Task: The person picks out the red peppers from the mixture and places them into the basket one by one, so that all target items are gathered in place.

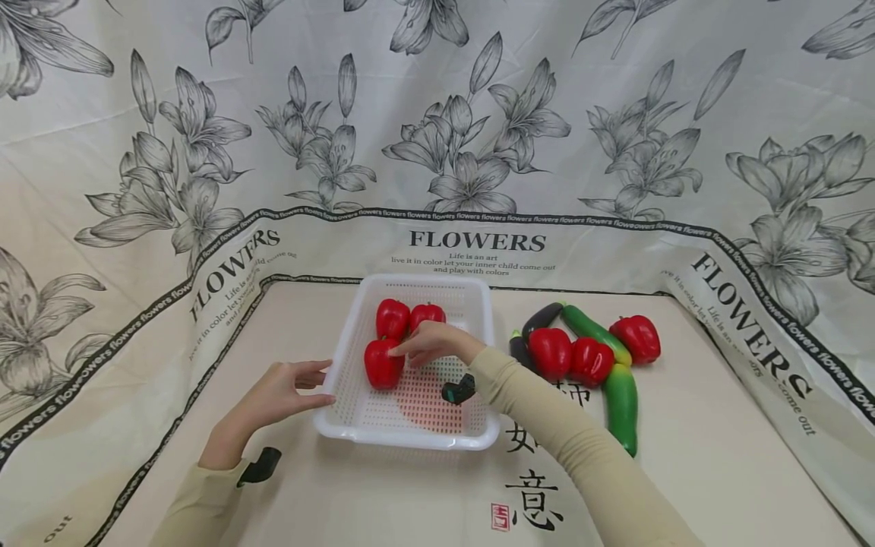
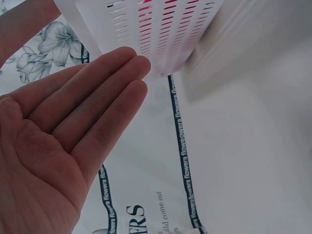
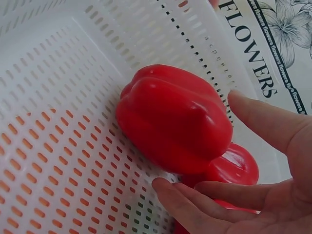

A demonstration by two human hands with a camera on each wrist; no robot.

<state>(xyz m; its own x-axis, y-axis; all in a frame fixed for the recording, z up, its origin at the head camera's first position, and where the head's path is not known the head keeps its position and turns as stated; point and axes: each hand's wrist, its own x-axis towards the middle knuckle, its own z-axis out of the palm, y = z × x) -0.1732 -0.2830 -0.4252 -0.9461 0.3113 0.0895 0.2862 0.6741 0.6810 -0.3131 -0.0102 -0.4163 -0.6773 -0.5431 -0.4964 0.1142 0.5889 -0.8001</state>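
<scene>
A white plastic basket (image 1: 345,395) with slotted walls holds three red bell peppers. The nearest bell pepper (image 1: 383,365) lies by its left wall; two more, one bell pepper (image 1: 393,318) and another (image 1: 427,313), lie behind it. My right hand (image 1: 437,342) is inside the basket beside the nearest pepper. Thumb and fingers are spread around that pepper (image 3: 173,119) in the right wrist view, not gripping it. At the basket's left rim is my left hand (image 1: 283,391), fingers extended; whether they touch the wall (image 2: 161,29) I cannot tell.
Right of the basket lie red bell peppers (image 1: 550,353), dark eggplants (image 1: 543,319) and long green vegetables (image 1: 620,406) with yellowish ends. The table (image 1: 410,501) has printed black characters. A flower-printed cloth (image 1: 444,182) rises behind and at both sides.
</scene>
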